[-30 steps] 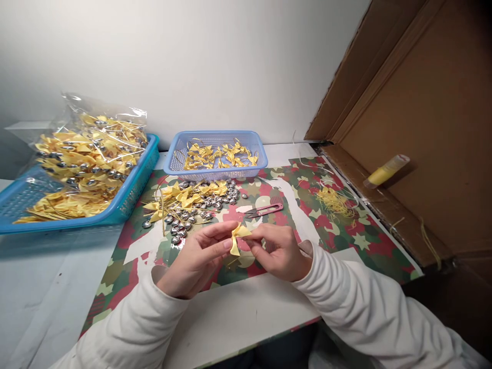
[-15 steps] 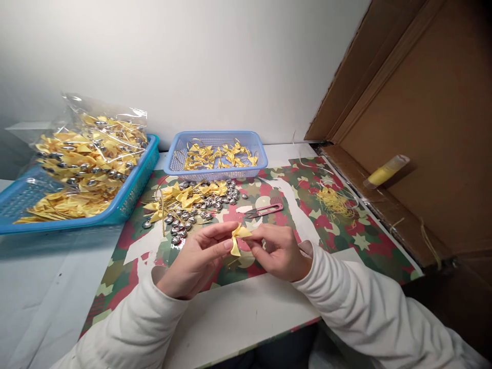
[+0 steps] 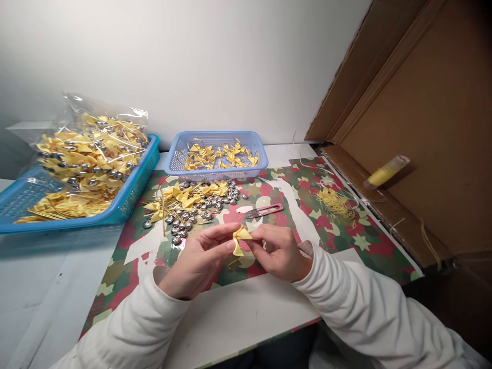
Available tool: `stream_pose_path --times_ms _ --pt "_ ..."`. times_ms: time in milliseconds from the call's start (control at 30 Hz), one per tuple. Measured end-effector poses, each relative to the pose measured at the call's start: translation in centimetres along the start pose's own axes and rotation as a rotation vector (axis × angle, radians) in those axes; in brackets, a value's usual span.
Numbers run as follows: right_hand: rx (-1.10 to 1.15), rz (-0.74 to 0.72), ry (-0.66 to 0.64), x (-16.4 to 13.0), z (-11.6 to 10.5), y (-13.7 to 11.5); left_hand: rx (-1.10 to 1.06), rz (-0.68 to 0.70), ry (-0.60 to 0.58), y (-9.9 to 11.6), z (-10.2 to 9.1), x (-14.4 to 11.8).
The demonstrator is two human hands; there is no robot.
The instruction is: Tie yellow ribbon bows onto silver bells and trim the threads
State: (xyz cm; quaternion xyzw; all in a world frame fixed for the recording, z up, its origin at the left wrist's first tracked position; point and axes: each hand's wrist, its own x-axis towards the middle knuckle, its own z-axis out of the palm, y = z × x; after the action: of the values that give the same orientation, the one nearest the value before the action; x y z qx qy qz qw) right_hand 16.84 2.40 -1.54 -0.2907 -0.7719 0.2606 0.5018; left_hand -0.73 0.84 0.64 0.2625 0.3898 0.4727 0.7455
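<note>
Over patterned mat (image 3: 307, 205), both hands pinch yellow bow (image 3: 240, 239).

We see both of our arms reaching forward in long white sleeves, forearms angled inward so the hands meet in the middle. Our left hand (image 3: 198, 261) lies palm inward, its thumb and forefinger stretched toward the right and pinched together at the tips. Our right hand (image 3: 280, 252) faces it, fingers curled, thumb and forefinger pinched likewise. The fingertips of both hands nearly touch, with the wrists held low and well apart.
</note>
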Motion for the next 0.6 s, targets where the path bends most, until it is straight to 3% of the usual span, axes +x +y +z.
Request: stream_pose_path --times_ms 300,600 --pt "0.029 0.051 -0.031 -0.12 0.09 0.26 0.057 0.008 0.018 -0.04 0.02 0.05" --pt "-0.006 -0.014 -0.019 -0.04 0.16 0.16 0.079 -0.046 0.032 -0.54 -0.26 0.12"
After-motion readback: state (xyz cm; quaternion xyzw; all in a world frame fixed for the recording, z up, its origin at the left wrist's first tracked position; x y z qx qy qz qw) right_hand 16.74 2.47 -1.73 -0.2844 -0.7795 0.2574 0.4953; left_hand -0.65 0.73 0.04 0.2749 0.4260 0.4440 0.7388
